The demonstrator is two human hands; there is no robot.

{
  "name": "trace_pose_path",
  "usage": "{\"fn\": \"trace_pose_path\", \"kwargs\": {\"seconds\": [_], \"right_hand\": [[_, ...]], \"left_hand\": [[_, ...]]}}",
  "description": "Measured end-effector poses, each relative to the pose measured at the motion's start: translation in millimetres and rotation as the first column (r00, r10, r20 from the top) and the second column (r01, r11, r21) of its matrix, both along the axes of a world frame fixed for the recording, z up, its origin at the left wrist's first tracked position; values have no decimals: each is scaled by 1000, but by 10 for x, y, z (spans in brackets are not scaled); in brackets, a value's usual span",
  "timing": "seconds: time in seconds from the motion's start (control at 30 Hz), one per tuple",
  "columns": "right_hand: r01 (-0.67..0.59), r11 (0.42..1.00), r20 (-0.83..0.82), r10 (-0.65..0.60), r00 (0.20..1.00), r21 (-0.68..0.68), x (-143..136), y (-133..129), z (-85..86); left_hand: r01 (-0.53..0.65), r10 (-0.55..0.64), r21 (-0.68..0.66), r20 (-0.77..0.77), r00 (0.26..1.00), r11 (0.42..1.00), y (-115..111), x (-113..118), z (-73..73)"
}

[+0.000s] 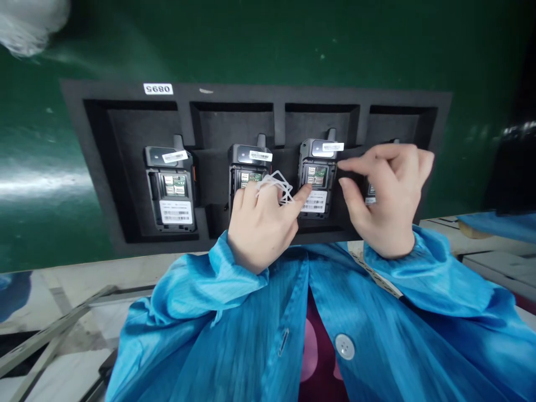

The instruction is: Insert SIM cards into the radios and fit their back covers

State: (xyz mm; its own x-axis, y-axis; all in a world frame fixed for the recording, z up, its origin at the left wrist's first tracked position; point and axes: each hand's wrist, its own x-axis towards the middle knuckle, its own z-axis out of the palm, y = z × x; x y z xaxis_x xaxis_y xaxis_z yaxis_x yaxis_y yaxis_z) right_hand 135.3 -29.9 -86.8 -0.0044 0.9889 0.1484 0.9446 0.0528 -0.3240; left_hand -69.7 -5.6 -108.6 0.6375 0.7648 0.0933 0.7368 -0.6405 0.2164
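My left hand (266,223) has several thin white square frames (276,181) held between its curled fingers. Its stretched index fingertip rests at the open battery bay of a black handheld radio (316,195), near the metal card slots. To the right of that radio is my right hand (383,192), thumb and index finger apart with nothing visible between them. Its index tip comes close to the radio's right edge. A second radio (250,155) lies partly under my left hand, another radio (171,190) lies uncovered at left, and my right hand mostly hides a radio (371,192) at far right.
The radios lie in separate recesses of a black foam tray (234,92), marked by a white 0895 label (158,89). Under the tray is a green tabletop (268,39). Clear plastic wrapping (31,22) sits at the top left. The table's front edge runs close to my body.
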Motion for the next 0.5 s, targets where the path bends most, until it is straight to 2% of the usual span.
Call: {"fn": "trace_pose_path", "kwargs": {"seconds": [0.17, 0.23, 0.37, 0.5], "right_hand": [[-142, 985, 93, 151, 984, -97, 59, -211, -45], [-169, 981, 107, 178, 978, -93, 68, -239, -67], [-144, 988, 132, 151, 980, -61, 54, -182, -34], [-100, 991, 177, 114, 978, -86, 22, -100, 0]], "left_hand": [[-2, 2, -6, 4, 1000, 1000, 11, 15, 14], [-7, 7, -2, 10, 1000, 1000, 25, 40, 38], [-47, 47, -12, 1, 999, 999, 69, 125, 92], [-70, 69, -33, -29, 997, 997, 110, 199, 113]]}}
